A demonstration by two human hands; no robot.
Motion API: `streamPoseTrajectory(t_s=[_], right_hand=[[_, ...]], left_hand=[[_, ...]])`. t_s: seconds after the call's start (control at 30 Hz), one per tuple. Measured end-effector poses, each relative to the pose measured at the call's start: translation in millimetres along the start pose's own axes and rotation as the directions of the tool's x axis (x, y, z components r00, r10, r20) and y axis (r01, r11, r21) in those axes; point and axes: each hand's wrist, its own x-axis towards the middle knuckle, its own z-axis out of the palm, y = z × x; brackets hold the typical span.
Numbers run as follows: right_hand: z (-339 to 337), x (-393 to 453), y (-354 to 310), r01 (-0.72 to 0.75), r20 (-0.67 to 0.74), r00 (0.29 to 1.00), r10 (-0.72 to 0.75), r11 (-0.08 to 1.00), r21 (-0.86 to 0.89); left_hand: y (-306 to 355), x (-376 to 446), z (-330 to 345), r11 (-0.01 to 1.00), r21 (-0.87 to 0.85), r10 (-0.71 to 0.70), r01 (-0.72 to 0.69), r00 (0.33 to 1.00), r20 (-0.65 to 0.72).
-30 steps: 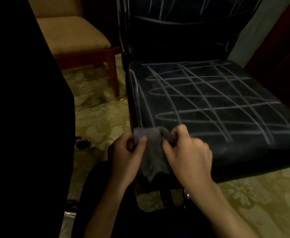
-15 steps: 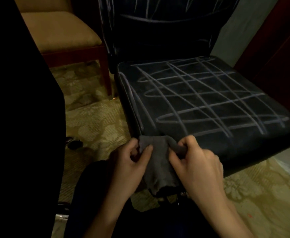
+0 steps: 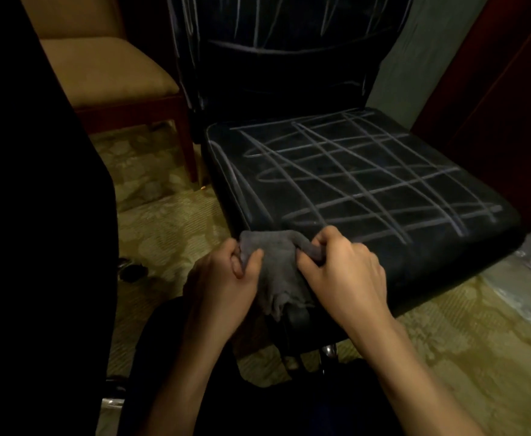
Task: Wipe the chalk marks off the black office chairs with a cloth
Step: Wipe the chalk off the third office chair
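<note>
A: Comparing with half a second ago, what has changed in your grip?

B: Very little. Your left hand (image 3: 223,278) pinches the left upper corner of the grey cloth (image 3: 276,272) between thumb and fingers as before, and your right hand (image 3: 339,272) has its fingers curled round the right upper edge. Both hands sit at the same near-left corner of the seat; only the view has shifted slightly.

A: How does the cloth lie?

B: It is stretched sideways between your hands along its top edge, with the rest hanging down over the front edge of the black office chair (image 3: 368,247). The lower end is bunched and ragged.

A: And its looks?

B: Dull grey, soft, creased. The seat behind it carries crossed chalk marks (image 3: 352,177), pale lines running across and slantwise, and more strokes show on the backrest. Left of it stands a tan chair (image 3: 107,73) on patterned carpet (image 3: 170,228).
</note>
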Motion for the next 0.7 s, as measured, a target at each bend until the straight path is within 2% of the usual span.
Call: streamPoseTrajectory(t_s=[0.07, 0.13, 0.23, 0.33, 0.4, 0.43, 0.5, 0.57, 0.6, 0.7], right_hand=[[-1.9, -3.8, 2.3, -0.020, -0.025, 1.000, 0.020, 1.000, -0.021], [-3.4, -3.7, 3.4, -0.004, -0.144, 0.990, -0.007, 0.997, -0.076], [3.9, 4.3, 10.3, 0.038, -0.299, 0.952, -0.067, 0.994, -0.103], [12.9, 5.9, 19.0, 0.036, -0.388, 0.918, -0.079, 0.993, -0.117], [17.5, -4.4, 24.3, 0.164, -0.479, 0.848, -0.227, 0.972, -0.171], [18.4, -10.3, 27.9, 0.274, -0.445, 0.825, -0.349, 0.935, -0.227], [17.0, -16.4, 35.9, 0.469, -0.234, 0.813, -0.533, 0.838, -0.278], [9.9, -14.8, 42.1, 0.514, -0.035, 0.843, -0.536, 0.823, -0.241], [5.9, -13.3, 43.5, 0.506, 0.015, 0.856, -0.517, 0.830, -0.236], [10.3, -15.1, 44.2, 0.489, -0.008, 0.852, -0.523, 0.802, -0.342]], left_hand=[[14.0, -13.7, 1.3, 0.976, 0.158, 0.177, -0.149, 0.967, -0.181], [30.1, -23.7, 2.2, 0.928, 0.226, 0.349, -0.295, 0.902, -0.255], [29.1, -19.0, 11.3, 0.846, 0.178, 0.526, -0.503, 0.841, -0.127], [23.0, -11.2, 15.5, 0.839, 0.192, 0.525, -0.509, 0.850, -0.039], [24.6, -16.1, 14.3, 0.846, 0.208, 0.504, -0.491, 0.863, -0.014], [26.5, -19.6, 12.6, 0.844, 0.219, 0.501, -0.490, 0.866, 0.004], [30.4, -26.1, 9.9, 0.834, 0.240, 0.500, -0.496, 0.865, 0.049], [30.2, -30.1, 9.7, 0.826, 0.264, 0.496, -0.499, 0.865, 0.084], [29.7, -32.3, 8.8, 0.824, 0.281, 0.487, -0.491, 0.869, 0.090], [29.8, -38.0, 9.9, 0.804, 0.346, 0.474, -0.483, 0.873, 0.118]])
